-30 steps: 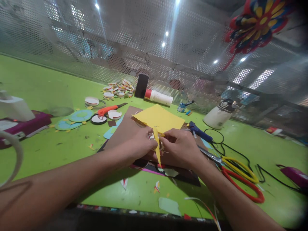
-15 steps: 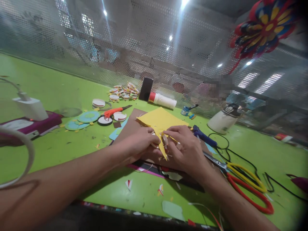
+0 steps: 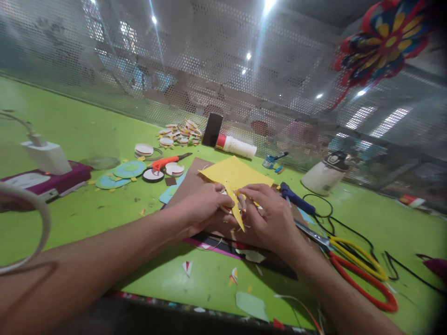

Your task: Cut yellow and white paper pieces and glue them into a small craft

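My left hand (image 3: 206,209) and my right hand (image 3: 270,214) meet over a brown card sheet (image 3: 188,186) on the green table (image 3: 87,204). Both hands are closed, pinching a small round paper piece (image 3: 240,201) with a pointed yellow strip (image 3: 237,217) hanging down between them. A yellow paper sheet (image 3: 233,173) lies just behind the fingers, partly under them. The round piece is mostly hidden by my fingers.
Large scissors with red and yellow handles (image 3: 356,270) lie right of my right hand. A blue glue gun (image 3: 295,197) with black cable, a white glue tube (image 3: 237,145), a dark phone (image 3: 212,130), an orange cutter (image 3: 167,161), paper discs (image 3: 131,169) and a white jar (image 3: 323,174) lie around.
My right hand has shifted its fingers over the top of the paper piece. The view moved slightly, so everything sits a little to the right and lower than one second ago.
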A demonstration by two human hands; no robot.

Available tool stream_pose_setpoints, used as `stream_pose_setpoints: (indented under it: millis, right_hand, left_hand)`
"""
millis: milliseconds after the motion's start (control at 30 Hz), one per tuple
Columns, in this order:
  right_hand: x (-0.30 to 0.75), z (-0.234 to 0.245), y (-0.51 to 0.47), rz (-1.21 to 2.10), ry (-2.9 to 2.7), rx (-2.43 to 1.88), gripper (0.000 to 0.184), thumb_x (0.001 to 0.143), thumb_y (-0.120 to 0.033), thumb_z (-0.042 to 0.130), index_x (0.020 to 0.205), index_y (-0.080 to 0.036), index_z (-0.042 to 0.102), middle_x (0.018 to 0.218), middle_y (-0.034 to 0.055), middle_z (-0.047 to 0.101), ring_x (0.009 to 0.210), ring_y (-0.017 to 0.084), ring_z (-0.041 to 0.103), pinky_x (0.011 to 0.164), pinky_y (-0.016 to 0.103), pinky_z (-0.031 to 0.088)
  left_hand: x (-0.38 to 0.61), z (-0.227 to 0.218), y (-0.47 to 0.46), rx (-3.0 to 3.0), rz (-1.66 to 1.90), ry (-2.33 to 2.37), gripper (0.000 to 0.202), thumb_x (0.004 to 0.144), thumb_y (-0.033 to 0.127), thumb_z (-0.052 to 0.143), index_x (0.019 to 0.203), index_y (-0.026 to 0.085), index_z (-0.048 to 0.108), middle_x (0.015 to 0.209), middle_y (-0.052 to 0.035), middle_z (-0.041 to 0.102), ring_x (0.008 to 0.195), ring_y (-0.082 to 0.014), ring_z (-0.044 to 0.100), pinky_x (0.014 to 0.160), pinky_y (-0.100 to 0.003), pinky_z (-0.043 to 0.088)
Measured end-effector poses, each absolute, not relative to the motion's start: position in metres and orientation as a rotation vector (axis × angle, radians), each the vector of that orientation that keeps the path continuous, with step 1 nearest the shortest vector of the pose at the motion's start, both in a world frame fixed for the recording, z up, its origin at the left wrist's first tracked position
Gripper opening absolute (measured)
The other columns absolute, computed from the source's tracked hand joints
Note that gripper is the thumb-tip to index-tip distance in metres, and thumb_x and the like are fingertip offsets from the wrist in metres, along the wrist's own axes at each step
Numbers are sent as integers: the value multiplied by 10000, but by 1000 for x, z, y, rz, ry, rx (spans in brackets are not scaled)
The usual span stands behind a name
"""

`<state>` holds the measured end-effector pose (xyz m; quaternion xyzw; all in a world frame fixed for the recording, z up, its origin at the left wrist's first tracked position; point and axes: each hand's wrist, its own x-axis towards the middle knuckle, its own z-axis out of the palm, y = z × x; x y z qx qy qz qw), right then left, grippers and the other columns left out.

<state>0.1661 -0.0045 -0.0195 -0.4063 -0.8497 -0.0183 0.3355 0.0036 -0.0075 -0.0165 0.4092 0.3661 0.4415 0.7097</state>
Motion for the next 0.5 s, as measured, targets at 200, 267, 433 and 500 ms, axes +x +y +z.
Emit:
stream_pose_setpoints:
  millis: [200, 267, 433, 500]
  right_hand:
    - [166, -17, -2, 225, -2094, -1076, 290, 820, -99, 461, 957, -179, 704, 1006, 95, 691, 938, 209, 631, 852, 364, 493]
    - [167, -15, -1, 379, -2012, -1134, 278, 808, -124, 472, 926, -186, 716, 1028, 88, 693, 971, 207, 633, 886, 366, 487]
    - [165, -14, -1, 755, -1787, -1204, 274, 732, -152, 529, 907, -189, 737, 1129, 73, 673, 1054, 218, 611, 909, 367, 491]
    - [164, -14, -2, 862, -1719, -1209, 272, 722, -181, 554, 922, -196, 738, 1160, 70, 664, 1070, 223, 607, 900, 367, 498]
  left_hand:
    - [5, -13, -9, 875, 993, 774, 229, 666, -24, 521, 825, 140, 534, 562, 13, 560, 575, -162, 637, 558, -257, 514]
    - [5, -13, -9, 862, 996, 746, 249, 675, -38, 506, 857, 126, 552, 615, -8, 604, 577, -159, 645, 572, -264, 524]
    - [6, -12, -9, 834, 1006, 711, 301, 695, -58, 480, 932, 109, 561, 718, -46, 660, 591, -145, 658, 565, -241, 520]
    - [6, -12, -9, 827, 1012, 722, 308, 698, -61, 477, 941, 111, 559, 731, -51, 667, 591, -143, 659, 556, -236, 518]
